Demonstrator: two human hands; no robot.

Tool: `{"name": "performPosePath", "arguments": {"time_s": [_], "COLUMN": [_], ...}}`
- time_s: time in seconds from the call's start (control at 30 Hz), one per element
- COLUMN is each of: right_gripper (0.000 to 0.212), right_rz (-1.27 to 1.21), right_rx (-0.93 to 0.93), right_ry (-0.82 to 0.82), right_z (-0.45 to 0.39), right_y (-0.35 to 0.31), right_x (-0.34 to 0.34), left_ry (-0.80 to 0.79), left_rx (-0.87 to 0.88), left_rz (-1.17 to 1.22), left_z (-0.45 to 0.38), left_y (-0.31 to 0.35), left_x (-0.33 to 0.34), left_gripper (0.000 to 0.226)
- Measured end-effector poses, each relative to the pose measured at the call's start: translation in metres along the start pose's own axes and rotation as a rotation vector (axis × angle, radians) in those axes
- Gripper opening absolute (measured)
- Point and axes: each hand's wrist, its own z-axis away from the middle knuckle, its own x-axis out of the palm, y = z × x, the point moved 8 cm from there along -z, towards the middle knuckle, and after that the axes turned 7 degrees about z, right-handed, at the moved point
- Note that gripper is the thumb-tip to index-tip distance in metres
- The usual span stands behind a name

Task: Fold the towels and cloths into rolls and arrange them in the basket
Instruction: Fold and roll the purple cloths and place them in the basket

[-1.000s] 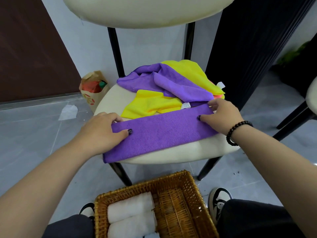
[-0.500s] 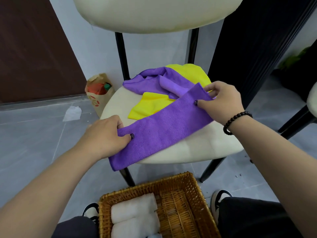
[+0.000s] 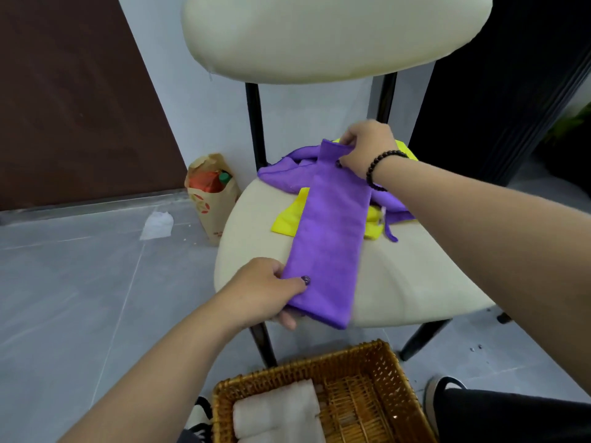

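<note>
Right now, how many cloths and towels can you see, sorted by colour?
Purple cloths: 2, the folded strip that both hands hold and a crumpled one behind it.
Yellow cloths: at least 1, partly covered.
White towel rolls: 2, one and another, in the basket.
Total: 5 visible.

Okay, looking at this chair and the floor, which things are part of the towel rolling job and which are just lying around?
Part of the job:
folded purple cloth, held by left hand and right hand
purple cloth pile
yellow cloth
wicker basket
white rolled towels

Lying about:
paper bag
white scrap on floor
</note>
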Motion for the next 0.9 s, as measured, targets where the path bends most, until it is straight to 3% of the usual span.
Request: {"name": "performPosePath", "arguments": {"time_s": [0.27, 0.43, 0.67, 0.9], "right_gripper": [0.036, 0.036, 0.013, 0.018], "right_rz": [0.247, -0.030, -0.161, -0.245], "right_rx": [-0.119, -0.055, -0.068, 0.068], "right_ry": [-0.061, -0.034, -0.140, -0.199], "right_z": [-0.020, 0.009, 0.129, 0.209], "right_y": [-0.032, -0.019, 0.013, 0.063], "right_x": [0.033, 0.014, -0.025, -0.016], "left_ry": [-0.144, -0.159, -0.147, -0.120], "left_rx": [-0.054, -0.047, -0.024, -0.047], "left_rz": [0.260, 0.247, 0.254, 0.252], "left_z": [-0.005, -0.003, 0.000, 0.009], "left_y": [-0.001, 0.003, 0.009, 0.009], "left_x": [0.031, 0.036, 0.047, 0.064], "left_gripper": [0.027, 0.029, 0.029, 0.037]}}
